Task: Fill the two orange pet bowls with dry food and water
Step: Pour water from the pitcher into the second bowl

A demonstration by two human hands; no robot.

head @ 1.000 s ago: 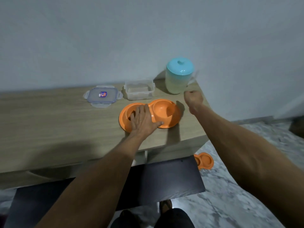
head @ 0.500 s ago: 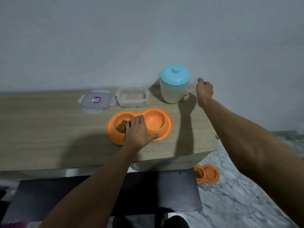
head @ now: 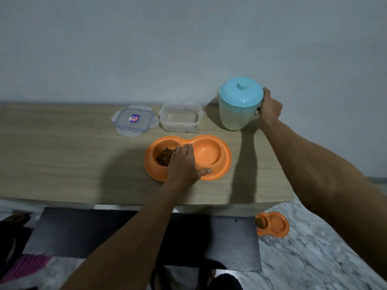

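Note:
An orange double pet bowl (head: 224,164) lies on the wooden table (head: 62,160). Its left cup holds brown dry food (head: 164,156); its right cup looks empty. My left hand (head: 185,166) rests flat on the bowl's middle, fingers spread over the near rim. At the back right stands a pale jug with a turquoise lid (head: 240,105). My right hand (head: 270,107) is closed around the jug's handle on its right side. A second orange double bowl (head: 274,223) lies on the floor, dry food in its left cup.
An empty clear plastic container (head: 180,118) and its lid (head: 134,120) lie behind the bowl near the grey wall. The table's front edge and right end are close. Below are a dark panel (head: 104,233) and marble floor (head: 314,258).
My right hand has moved from the air beside the jug onto its handle and closed on it. My left hand has stayed on the bowl. The view has shifted.

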